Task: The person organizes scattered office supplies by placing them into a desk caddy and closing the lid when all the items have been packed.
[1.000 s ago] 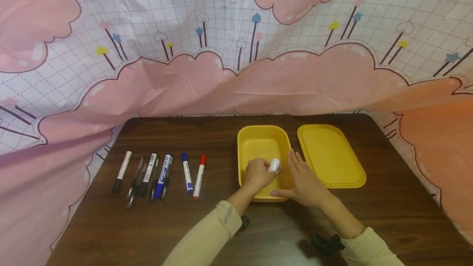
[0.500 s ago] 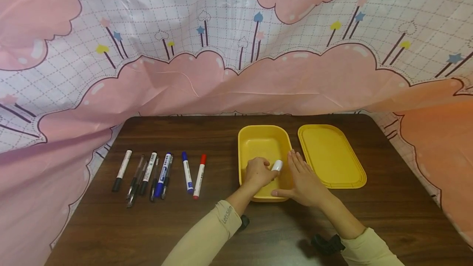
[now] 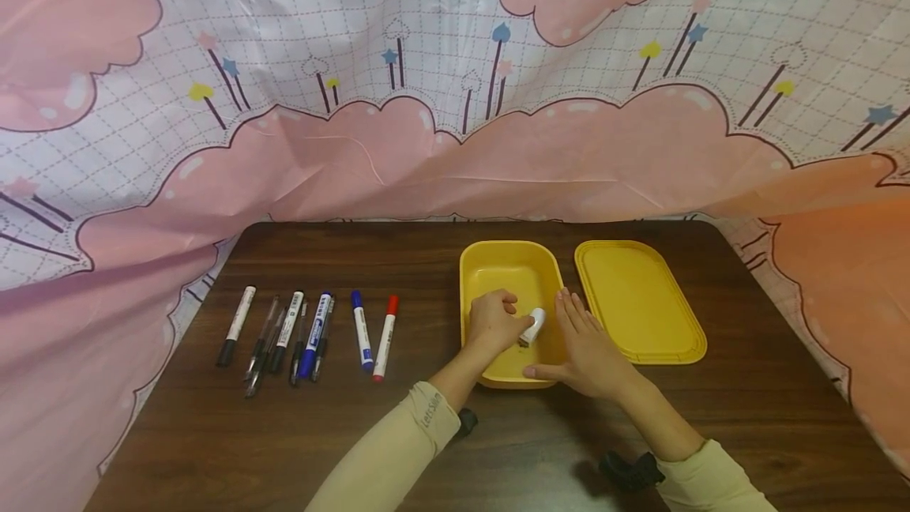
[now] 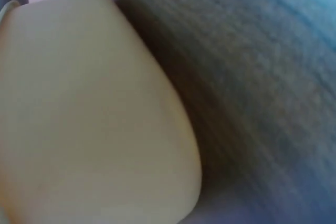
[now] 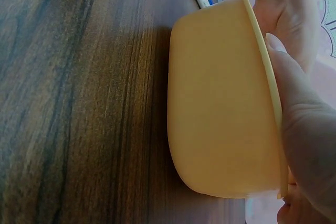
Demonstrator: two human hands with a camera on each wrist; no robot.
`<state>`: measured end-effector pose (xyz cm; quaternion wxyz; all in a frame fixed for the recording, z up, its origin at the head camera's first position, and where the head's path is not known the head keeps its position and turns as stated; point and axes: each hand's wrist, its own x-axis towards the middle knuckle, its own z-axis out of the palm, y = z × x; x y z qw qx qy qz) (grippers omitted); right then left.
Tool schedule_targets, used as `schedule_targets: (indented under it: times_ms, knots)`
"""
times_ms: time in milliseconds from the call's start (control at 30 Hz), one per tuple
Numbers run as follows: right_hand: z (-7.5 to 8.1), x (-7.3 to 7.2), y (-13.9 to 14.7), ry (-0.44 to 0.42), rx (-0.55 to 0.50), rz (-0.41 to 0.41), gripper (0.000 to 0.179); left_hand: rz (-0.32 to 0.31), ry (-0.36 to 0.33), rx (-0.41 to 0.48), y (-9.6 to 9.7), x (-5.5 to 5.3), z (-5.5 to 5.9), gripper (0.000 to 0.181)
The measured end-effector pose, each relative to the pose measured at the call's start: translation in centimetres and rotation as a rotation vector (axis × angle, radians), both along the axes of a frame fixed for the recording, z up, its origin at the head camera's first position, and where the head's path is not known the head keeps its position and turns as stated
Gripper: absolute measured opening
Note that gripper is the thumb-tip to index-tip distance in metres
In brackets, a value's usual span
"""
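Observation:
A small white rounded object [image 3: 535, 326] with a dark end lies in the yellow box [image 3: 513, 255]; its kind is too small to tell. My left hand [image 3: 495, 321] reaches inside over the box's left side. Its thumb tip overlaps the white object, while the other fingers stand apart from it. My right hand [image 3: 588, 350] rests along the box's right rim with fingers straight, its thumb at the front corner. Seen from the right wrist, the thumb [image 5: 291, 77] lies over the rim of the box [image 5: 220, 103]. The left wrist view shows mostly a sleeve [image 4: 94, 108].
On the left of the wooden table [image 3: 398, 449] lie a black-capped marker [image 3: 238, 326], several pens and markers in a group [image 3: 316, 334], a blue marker [image 3: 361, 330] and a red marker [image 3: 385, 338]. A yellow lid [image 3: 640, 299] lies right of the box. Patterned cloth [image 3: 455, 172] hangs behind.
My left hand's fingers have loosened from the white object and risen slightly, so more of it shows, including its dark end. The right hand stays at the rim.

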<state>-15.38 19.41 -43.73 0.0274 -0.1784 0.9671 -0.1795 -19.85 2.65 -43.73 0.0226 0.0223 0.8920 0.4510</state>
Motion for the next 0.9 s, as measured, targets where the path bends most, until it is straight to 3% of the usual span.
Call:
schedule_targets:
  times_ms: [300,633,900]
  knots:
    - [0.0,0.1,-0.1,0.002,-0.001,-0.004,0.124,0.026,0.038,0.057,-1.1,-0.6,1.5,0.04]
    - [-0.1,0.0,-0.1,-0.02,-0.013,-0.008,0.125,0.084,0.078,0.148,-2.7,-0.5,4.4,0.036]
    - [-0.2,-0.1,-0.1,-0.021,-0.004,-0.016,0.125,0.088,0.155,0.215,-3.7,-0.2,6.8,0.035]
